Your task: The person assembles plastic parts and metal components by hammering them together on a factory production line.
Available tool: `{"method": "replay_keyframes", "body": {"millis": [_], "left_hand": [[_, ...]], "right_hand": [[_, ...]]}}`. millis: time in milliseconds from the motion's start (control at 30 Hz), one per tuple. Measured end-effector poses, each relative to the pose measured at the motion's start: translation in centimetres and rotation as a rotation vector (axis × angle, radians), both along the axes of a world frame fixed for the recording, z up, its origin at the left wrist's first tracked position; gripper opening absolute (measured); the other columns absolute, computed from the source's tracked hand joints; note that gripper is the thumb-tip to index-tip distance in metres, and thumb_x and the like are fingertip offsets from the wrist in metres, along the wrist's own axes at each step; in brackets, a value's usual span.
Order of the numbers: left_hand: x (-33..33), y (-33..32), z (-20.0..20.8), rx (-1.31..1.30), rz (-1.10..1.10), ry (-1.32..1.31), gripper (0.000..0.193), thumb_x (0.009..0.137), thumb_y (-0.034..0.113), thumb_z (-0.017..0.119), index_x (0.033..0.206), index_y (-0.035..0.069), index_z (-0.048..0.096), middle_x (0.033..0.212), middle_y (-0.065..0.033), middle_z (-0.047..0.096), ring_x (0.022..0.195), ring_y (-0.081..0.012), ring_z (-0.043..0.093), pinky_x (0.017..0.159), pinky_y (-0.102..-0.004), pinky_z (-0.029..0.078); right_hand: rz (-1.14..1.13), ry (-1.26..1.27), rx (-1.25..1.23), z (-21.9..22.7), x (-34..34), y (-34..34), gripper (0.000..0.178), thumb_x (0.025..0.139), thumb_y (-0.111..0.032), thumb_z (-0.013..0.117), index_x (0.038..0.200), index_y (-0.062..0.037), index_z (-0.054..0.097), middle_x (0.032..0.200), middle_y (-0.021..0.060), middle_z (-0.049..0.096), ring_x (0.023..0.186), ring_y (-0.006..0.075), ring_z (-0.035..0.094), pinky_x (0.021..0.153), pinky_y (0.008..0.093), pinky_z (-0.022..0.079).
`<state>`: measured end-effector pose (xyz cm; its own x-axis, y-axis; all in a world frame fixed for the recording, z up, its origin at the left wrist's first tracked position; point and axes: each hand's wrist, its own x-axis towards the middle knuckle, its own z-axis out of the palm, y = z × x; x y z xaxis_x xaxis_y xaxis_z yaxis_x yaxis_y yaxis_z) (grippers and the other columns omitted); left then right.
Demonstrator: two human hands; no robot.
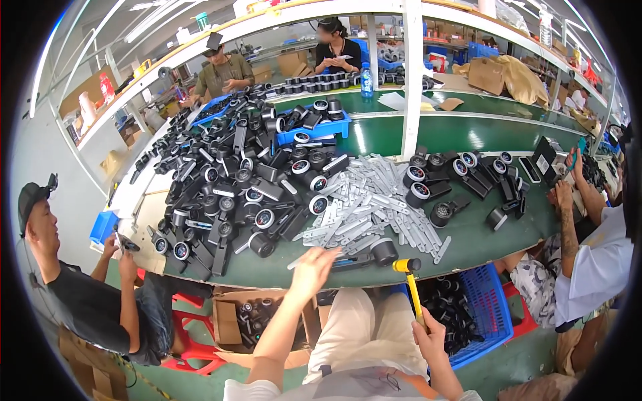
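Observation:
In my right hand (431, 331) is a small hammer (413, 287) with a yellow handle and a yellow-and-black head, held upright just off the table's front edge. My left hand (311, 272) is over that edge, fingers closed around what looks like a flat grey strip (293, 264), mostly hidden. Right of it lies a black part with a round cup-shaped end (383, 251) and a long arm. Behind both hands spreads a loose pile of grey strips (374, 197). A large heap of black parts with round dial ends (234, 177) fills the table's left side.
More black parts (468, 167) lie at right, and a blue tray (314, 127) stands behind. Below the edge are a cardboard box (227, 321) and a blue crate (491, 307) of black parts. A white post (411, 80) rises mid-table. Co-workers sit left, right and across.

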<state>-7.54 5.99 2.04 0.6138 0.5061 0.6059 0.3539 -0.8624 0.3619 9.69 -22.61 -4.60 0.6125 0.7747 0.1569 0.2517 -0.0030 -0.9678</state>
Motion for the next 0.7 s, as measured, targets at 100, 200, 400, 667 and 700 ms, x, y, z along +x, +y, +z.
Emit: {"method": "replay_keyframes", "body": {"millis": [100, 200, 400, 667, 700], "left_hand": [[2.2, -1.4, 1.1, -0.114, -0.065, 0.024, 0.038, 0.080, 0.013, 0.068, 0.117, 0.009, 0.063, 0.089, -0.0106, 0.057, 0.086, -0.0282, 0.057, 0.075, -0.0375, 0.048], [3.4, -1.3, -0.2, -0.097, -0.059, -0.013, 0.032, 0.079, 0.011, 0.069, 0.110, 0.005, 0.066, 0.091, -0.0113, 0.057, 0.086, -0.0285, 0.055, 0.075, -0.0376, 0.047], [4.6, -0.8, -2.2, -0.075, 0.001, -0.123, 0.020, 0.078, 0.008, 0.070, 0.098, 0.005, 0.070, 0.090, -0.0107, 0.058, 0.086, -0.0280, 0.054, 0.073, -0.0374, 0.047], [4.3, -1.4, -2.0, -0.115, -0.036, -0.114, 0.020, 0.075, 0.010, 0.073, 0.096, 0.010, 0.073, 0.088, -0.0093, 0.060, 0.086, -0.0271, 0.054, 0.073, -0.0365, 0.047], [4.2, -1.4, -2.1, -0.114, -0.037, -0.114, 0.020, 0.075, 0.010, 0.073, 0.096, 0.010, 0.073, 0.088, -0.0093, 0.060, 0.086, -0.0271, 0.054, 0.073, -0.0365, 0.047]], "right_hand": [[-0.018, 0.000, -0.009, 0.6, -0.2, -0.1, 0.044, 0.082, 0.003, 0.062, 0.125, 0.0032, 0.054, 0.064, -0.0014, 0.051, 0.052, 0.0034, 0.045, 0.047, 0.0198, 0.037], [-0.013, 0.001, -0.012, 0.5, -0.2, -0.2, 0.045, 0.082, 0.003, 0.063, 0.126, 0.0033, 0.053, 0.064, -0.0014, 0.051, 0.052, 0.0034, 0.046, 0.047, 0.0199, 0.038], [0.012, -0.015, 0.010, 0.8, -0.3, 0.0, 0.046, 0.084, 0.005, 0.059, 0.129, 0.0009, 0.051, 0.062, -0.0029, 0.049, 0.047, 0.0028, 0.044, 0.043, 0.0197, 0.036], [0.027, -0.070, 0.014, 0.7, -0.5, 0.9, 0.045, 0.084, 0.003, 0.060, 0.128, 0.0007, 0.052, 0.062, -0.0039, 0.050, 0.048, 0.0022, 0.042, 0.044, 0.0199, 0.035], [0.046, -0.115, 0.012, 1.4, -0.5, 1.2, 0.045, 0.084, 0.002, 0.061, 0.128, 0.0008, 0.052, 0.064, -0.0023, 0.051, 0.051, 0.0035, 0.044, 0.047, 0.0206, 0.036]]}}
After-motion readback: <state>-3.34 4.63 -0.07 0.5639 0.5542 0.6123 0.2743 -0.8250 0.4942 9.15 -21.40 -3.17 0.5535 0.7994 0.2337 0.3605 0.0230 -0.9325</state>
